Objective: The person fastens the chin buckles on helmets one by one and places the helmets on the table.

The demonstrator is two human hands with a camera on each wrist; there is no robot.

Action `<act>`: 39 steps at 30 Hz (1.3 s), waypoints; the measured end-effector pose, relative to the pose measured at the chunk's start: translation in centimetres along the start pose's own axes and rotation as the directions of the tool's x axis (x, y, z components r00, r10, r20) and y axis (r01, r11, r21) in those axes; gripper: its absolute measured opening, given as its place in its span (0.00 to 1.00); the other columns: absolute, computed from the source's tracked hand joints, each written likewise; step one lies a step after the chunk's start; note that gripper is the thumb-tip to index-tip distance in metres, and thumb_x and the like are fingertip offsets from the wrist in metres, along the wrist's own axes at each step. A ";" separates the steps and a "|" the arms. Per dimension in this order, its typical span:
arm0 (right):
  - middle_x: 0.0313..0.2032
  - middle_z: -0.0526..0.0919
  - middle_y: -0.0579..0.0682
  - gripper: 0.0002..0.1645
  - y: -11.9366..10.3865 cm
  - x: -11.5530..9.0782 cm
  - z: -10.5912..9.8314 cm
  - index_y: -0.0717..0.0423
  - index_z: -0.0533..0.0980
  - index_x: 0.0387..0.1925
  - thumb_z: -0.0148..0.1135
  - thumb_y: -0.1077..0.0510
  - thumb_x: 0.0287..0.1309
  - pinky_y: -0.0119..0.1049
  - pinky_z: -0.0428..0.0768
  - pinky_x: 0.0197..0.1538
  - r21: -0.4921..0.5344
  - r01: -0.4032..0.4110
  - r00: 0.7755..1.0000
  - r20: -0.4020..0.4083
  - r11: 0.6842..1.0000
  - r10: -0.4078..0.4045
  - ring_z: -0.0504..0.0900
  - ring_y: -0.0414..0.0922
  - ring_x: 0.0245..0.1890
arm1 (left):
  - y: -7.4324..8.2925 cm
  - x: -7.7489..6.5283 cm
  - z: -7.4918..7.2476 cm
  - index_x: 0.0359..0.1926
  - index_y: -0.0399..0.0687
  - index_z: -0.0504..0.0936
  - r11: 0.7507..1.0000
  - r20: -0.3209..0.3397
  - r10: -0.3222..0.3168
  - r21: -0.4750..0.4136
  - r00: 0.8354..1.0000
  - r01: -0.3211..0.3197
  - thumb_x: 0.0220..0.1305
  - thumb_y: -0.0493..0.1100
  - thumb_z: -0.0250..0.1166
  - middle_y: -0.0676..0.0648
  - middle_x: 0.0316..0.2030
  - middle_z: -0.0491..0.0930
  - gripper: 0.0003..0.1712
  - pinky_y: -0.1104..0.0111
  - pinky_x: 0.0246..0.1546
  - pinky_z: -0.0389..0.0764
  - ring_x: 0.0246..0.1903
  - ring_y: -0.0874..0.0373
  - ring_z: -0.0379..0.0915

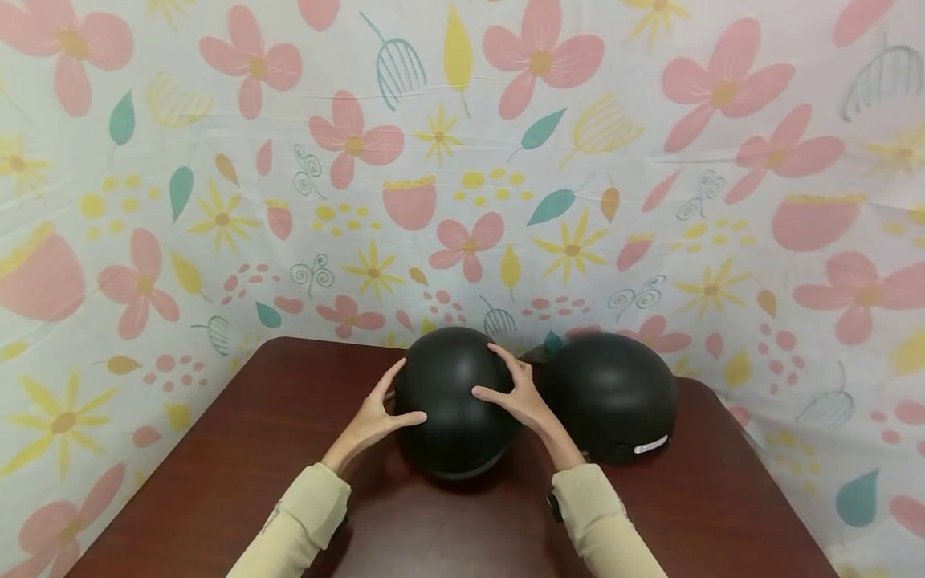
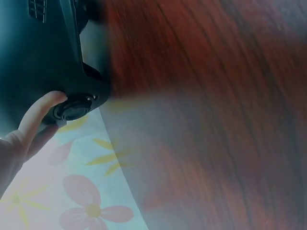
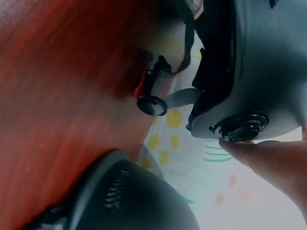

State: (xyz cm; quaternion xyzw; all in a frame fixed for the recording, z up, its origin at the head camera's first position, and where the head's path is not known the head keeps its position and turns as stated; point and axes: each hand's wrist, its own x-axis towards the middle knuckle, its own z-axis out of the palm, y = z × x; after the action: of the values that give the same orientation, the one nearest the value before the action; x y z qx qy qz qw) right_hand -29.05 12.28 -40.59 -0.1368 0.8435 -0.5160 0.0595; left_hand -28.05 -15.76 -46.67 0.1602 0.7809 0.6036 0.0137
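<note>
A black helmet (image 1: 451, 401) is held between both hands over the middle of the table. My left hand (image 1: 368, 417) grips its left side, thumb on the near face and fingers toward the far side. On the opposite side, my right hand (image 1: 523, 395) holds it with the thumb and fingers spread. In the left wrist view, the left fingers touch the shell beside a round side fitting (image 2: 74, 110). The right wrist view shows a chin strap (image 3: 182, 98) with a buckle (image 3: 152, 105) hanging below the rim, apparently above the tabletop. The helmet's inside is mostly hidden.
A second black helmet (image 1: 610, 393) rests on the table close to my right forearm, with a pale shiny label (image 1: 650, 444) low on its near side. The dark red-brown wooden table (image 1: 289, 417) ends at a flower-printed cloth (image 1: 289, 209) behind.
</note>
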 end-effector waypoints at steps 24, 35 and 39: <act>0.73 0.43 0.61 0.52 4.9 0.7 1.0 0.26 0.50 0.73 0.70 0.40 0.53 0.69 0.64 0.61 0.078 -0.119 0.993 -0.016 0.990 0.121 0.53 0.65 0.70 | -0.6 0.8 0.4 0.73 0.76 0.55 0.977 -0.009 -0.026 0.211 1.000 0.027 0.49 0.54 0.77 0.46 0.76 0.51 0.55 0.41 0.65 0.65 0.71 0.40 0.55; 0.73 0.42 0.61 0.53 3.7 2.7 3.2 0.22 0.52 0.71 0.73 0.39 0.50 0.66 0.62 0.65 0.127 -0.147 0.989 -0.007 0.981 0.150 0.52 0.63 0.71 | -2.1 1.2 -3.1 0.75 0.71 0.51 0.985 0.016 -0.077 0.157 0.997 0.074 0.53 0.50 0.75 0.42 0.76 0.49 0.55 0.40 0.67 0.60 0.72 0.36 0.52; 0.73 0.42 0.62 0.53 3.3 3.1 3.9 0.23 0.51 0.72 0.72 0.38 0.50 0.67 0.62 0.65 0.122 -0.136 0.990 -0.011 0.983 0.139 0.53 0.64 0.71 | -2.4 1.2 -4.1 0.77 0.65 0.49 0.989 0.023 -0.082 0.127 0.996 0.078 0.56 0.48 0.73 0.37 0.74 0.50 0.55 0.41 0.71 0.55 0.74 0.34 0.48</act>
State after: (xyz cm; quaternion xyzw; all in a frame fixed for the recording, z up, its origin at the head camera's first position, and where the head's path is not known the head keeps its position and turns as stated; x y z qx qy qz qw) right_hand -31.63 9.44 -45.20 -0.0695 0.8186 -0.5622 0.0951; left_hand -30.65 -19.85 -47.66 0.1376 0.8230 0.5498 0.0386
